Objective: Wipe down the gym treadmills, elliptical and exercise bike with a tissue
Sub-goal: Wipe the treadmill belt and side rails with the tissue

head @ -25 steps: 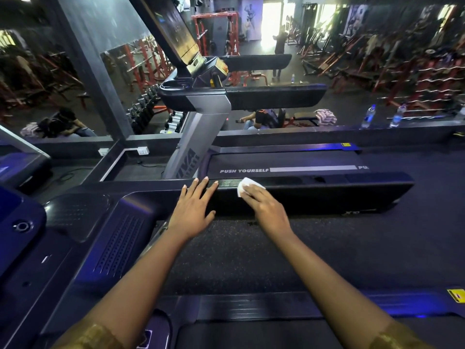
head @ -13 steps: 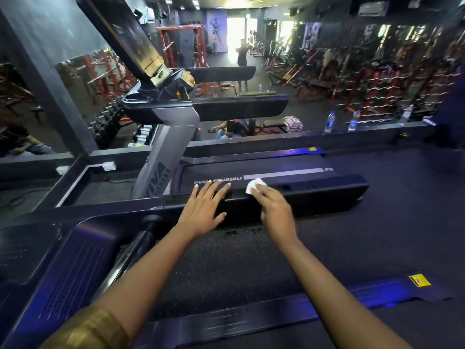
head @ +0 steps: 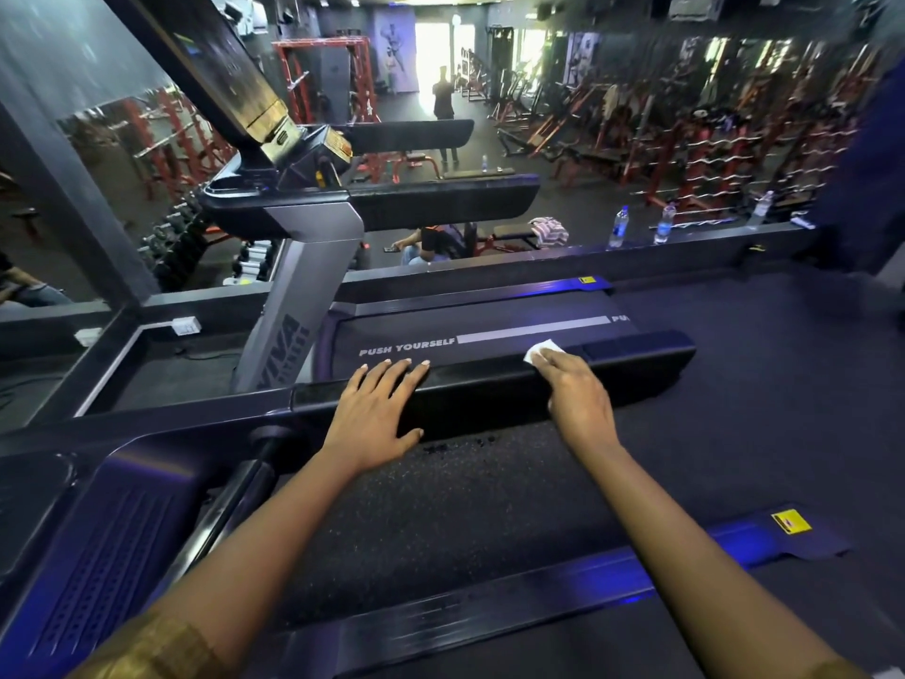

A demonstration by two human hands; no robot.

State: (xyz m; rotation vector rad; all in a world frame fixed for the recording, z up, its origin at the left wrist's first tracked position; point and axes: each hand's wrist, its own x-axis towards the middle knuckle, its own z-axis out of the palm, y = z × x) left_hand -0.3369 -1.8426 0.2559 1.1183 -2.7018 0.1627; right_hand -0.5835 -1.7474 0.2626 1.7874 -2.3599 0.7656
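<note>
A black side rail (head: 641, 357) of a treadmill runs across the middle of the view. My left hand (head: 379, 414) lies flat on it, fingers spread, holding nothing. My right hand (head: 575, 396) presses a small white tissue (head: 541, 349) onto the rail's top, further right; only the tissue's far corner shows past my fingers. Beyond the rail lies the treadmill belt (head: 489, 335) marked "PUSH YOURSELF". Its grey upright (head: 294, 296) rises at the left to the console (head: 230, 76) and a padded handlebar (head: 440, 203).
A second machine's dark ribbed deck (head: 107, 570) sits at lower left. Speckled rubber floor (head: 440, 512) lies under my arms. Three water bottles (head: 618, 227) stand on a ledge beyond. A seated person (head: 431, 245) and red weight racks (head: 710, 154) fill the hall behind.
My right hand has slid the tissue rightward along the rail, away from my left hand, which stays flat on the rail. The view has turned to the left.
</note>
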